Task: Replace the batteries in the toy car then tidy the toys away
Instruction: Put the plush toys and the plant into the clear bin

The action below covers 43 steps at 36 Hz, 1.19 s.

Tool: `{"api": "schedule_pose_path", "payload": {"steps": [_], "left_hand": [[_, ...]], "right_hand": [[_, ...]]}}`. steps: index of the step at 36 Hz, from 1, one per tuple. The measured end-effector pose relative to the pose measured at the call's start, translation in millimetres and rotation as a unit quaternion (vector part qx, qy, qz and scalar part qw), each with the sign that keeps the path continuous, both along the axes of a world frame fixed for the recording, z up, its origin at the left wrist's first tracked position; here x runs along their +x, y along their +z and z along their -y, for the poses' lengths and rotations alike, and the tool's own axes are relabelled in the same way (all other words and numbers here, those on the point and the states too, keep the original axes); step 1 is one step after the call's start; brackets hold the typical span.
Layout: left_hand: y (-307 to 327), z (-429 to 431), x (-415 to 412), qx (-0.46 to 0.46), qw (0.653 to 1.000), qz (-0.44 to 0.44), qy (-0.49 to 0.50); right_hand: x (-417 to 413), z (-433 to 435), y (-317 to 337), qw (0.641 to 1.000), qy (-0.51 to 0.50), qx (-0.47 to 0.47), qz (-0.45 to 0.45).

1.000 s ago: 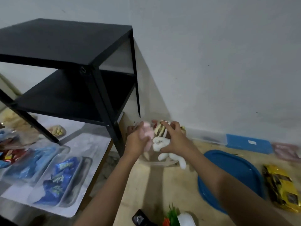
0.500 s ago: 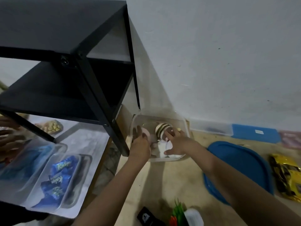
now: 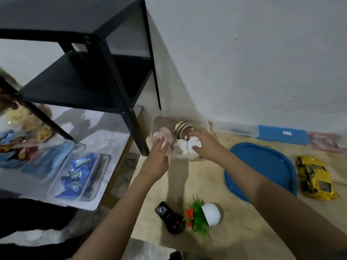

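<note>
Yellow toy car [image 3: 315,178] lies flat on the wooden desk [image 3: 206,184], far right, just beside the round blue lid [image 3: 262,166] and well apart from both hands. Nothing touches it. Its underside is hidden, so I cannot tell whether the batteries are in. Black remote control [image 3: 169,220] lies near the desk's front edge, next to a small artificial plant [image 3: 203,214] tipped on its side in a white pot.

The step in hand looks like the tidying half. Clear plastic box [image 3: 185,157] stands against the wall with no lid on, so toys can drop straight in. It holds a pink soft toy [image 3: 162,136], a striped soft toy [image 3: 181,127] and a white soft toy [image 3: 183,146]. The blue lid parked to one side may be this box's cover, to go on last.

Right hand [image 3: 204,145]: arm stretched forward over the near rim, fingers [image 3: 191,132] curled round the white soft toy, thumb on its near side. Probably packing it down to fit.

Left hand [image 3: 157,162]: forearm extended, palm down, fingers [image 3: 160,145] straight and slightly spread, tips resting on the pink soft toy. No grip; likely pushing it down or steadying it.

Outward: black shelf unit [image 3: 112,76] stands left of the box, one leg just beside the box's left wall. Blue snack packets [image 3: 78,171] lie lower left. Flat blue-lidded container [image 3: 283,135] sits along the wall to the right.
</note>
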<state>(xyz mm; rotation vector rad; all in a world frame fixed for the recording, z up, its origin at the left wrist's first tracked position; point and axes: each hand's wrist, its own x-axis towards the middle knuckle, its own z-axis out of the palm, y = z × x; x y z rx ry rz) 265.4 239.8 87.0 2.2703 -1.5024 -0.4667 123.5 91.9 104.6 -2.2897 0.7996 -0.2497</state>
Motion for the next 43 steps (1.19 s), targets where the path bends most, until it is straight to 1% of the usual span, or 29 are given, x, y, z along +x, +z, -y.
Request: {"api": "schedule_pose_path", "payload": {"steps": [3,5,7,8,10,12,14,17,22,26,29,34,36,38,40,43], "left_hand": [[-4.2,-28.2,-16.8,-0.030,0.999,0.010,0.011],[-7.9,-45.7,-27.2,-0.021,1.000,-0.003,0.016],[-11.3,-62.8,-34.8,0.028,0.999,-0.036,0.001],[-12.6,-71.7,-38.4,0.063,0.996,-0.058,-0.015],[-13.2,-89.0,-47.0,0.129,0.987,-0.085,-0.049],[-13.0,-103.5,-57.0,0.173,0.978,-0.092,-0.072],[-12.4,-113.8,-66.7,0.198,0.972,-0.090,-0.085],[-20.5,-121.2,-75.3,0.207,0.970,-0.069,-0.109],[-49.9,-124.3,-79.0,0.197,0.971,-0.004,-0.135],[-66.4,-126.7,-77.9,0.162,0.978,0.006,-0.129],[-65.3,-127.2,-80.0,0.147,0.983,0.002,-0.112],[-64.8,-124.1,-80.4,0.168,0.978,0.025,-0.119],[-65.8,-120.8,-82.5,0.171,0.978,0.022,-0.118],[-64.6,-115.6,-85.5,0.156,0.982,-0.001,-0.105],[-58.8,-108.9,-86.7,0.120,0.989,-0.034,-0.075],[-43.1,-95.0,-82.5,0.048,0.996,-0.080,-0.011]], "right_hand": [[-22.0,-15.0,0.6,0.999,0.003,0.028,0.017],[-38.6,-26.0,-1.9,0.997,0.029,0.066,-0.010],[-56.1,-37.4,-5.1,0.985,0.088,0.131,-0.075],[-64.8,-43.1,-7.3,0.970,0.123,0.165,-0.129],[-80.5,-53.2,-15.9,0.928,0.186,0.217,-0.240],[-93.5,-62.9,-26.4,0.899,0.218,0.230,-0.301],[-103.5,-70.2,-36.7,0.898,0.230,0.201,-0.316],[-113.8,-79.8,-50.1,0.920,0.228,0.131,-0.290],[-124.8,-99.2,-60.6,0.959,0.164,0.087,-0.213],[-136.6,-100.0,-64.8,0.972,0.125,0.111,-0.165],[-149.0,-95.3,-62.7,0.978,0.100,0.115,-0.143],[-167.1,-82.7,-54.2,0.985,0.026,0.135,-0.105],[-172.4,-76.6,-51.8,0.985,-0.019,0.151,-0.080],[-174.5,-71.3,-46.3,0.983,-0.061,0.165,-0.046],[-172.6,-65.6,-38.0,0.979,-0.097,0.177,-0.013],[-164.3,-53.4,-22.5,0.979,-0.126,0.158,0.024]]}}
